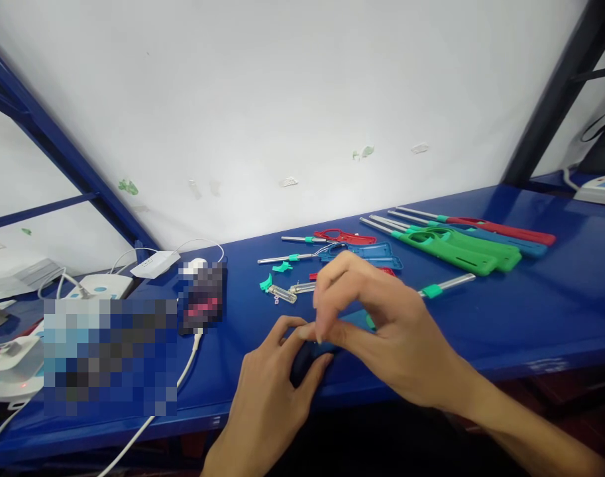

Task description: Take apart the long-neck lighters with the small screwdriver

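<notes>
A blue lighter body [305, 360] lies near the front edge of the blue table, and my left hand [275, 377] is closed around it. Above it, my right hand [376, 324] has its thumb and forefinger pinched together; whatever they hold is too small to make out. A metal tube with a green collar [433, 290] extends to the right from behind my right hand. Beyond my hands are an open blue lighter shell [376, 252], a red lighter part [349, 236], clear fuel tanks [283, 293] and small green pieces [266, 284].
Green lighters [454, 250], a blue one and a red one [505, 230] lie at the back right. On the left are a phone-like dark object [203, 301], partly pixelated, white cables [189, 368] and power strips [101, 286]. A white wall [282, 119] stands behind the table [481, 331].
</notes>
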Tool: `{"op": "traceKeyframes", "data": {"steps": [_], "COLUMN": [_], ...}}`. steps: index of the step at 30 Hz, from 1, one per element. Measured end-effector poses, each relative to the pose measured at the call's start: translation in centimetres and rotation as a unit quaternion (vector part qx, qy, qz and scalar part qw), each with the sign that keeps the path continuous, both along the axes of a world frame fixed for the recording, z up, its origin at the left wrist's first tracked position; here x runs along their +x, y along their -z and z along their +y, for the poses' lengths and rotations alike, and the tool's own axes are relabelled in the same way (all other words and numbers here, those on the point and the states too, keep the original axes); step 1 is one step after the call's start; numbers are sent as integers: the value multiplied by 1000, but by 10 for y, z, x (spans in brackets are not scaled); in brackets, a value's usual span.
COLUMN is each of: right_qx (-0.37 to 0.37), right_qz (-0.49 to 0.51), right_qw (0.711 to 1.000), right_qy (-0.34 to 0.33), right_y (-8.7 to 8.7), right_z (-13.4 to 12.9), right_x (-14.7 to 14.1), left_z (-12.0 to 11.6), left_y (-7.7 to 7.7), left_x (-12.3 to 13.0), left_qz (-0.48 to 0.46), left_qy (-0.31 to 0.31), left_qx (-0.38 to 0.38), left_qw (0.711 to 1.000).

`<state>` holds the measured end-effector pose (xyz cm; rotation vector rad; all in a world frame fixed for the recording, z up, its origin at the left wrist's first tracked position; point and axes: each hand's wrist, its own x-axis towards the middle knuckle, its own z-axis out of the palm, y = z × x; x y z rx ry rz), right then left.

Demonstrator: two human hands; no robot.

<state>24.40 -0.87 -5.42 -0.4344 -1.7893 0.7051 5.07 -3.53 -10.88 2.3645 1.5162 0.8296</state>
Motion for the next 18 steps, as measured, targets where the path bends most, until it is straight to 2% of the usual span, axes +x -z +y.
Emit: {"op": "traceKeyframes", "data": {"steps": [5, 9, 11, 14, 18], "right_qx": [-15, 8, 17, 0, -12], "right_qz": [-41, -3, 2, -12, -4], "right_qw": [999, 1000, 1000, 1000, 1000], "right_qy": [-10, 12, 1, -16, 7], "right_y": [1, 1, 1, 0, -1], "right_z": [3, 5, 6, 7, 8], "right_x": [1, 1, 2, 4, 7], "left_z": [1, 1, 1, -1, -2], "left_y": [1, 0, -1, -3, -5], "left_x": [1, 2, 2, 1, 1], "left_qz": [5, 7, 8, 9, 4], "left_qy": [-3, 1, -3, -13, -14], "left_qx": [3, 11, 10, 3, -13], "left_qw": [1000, 1000, 1000, 1000, 1000]}}
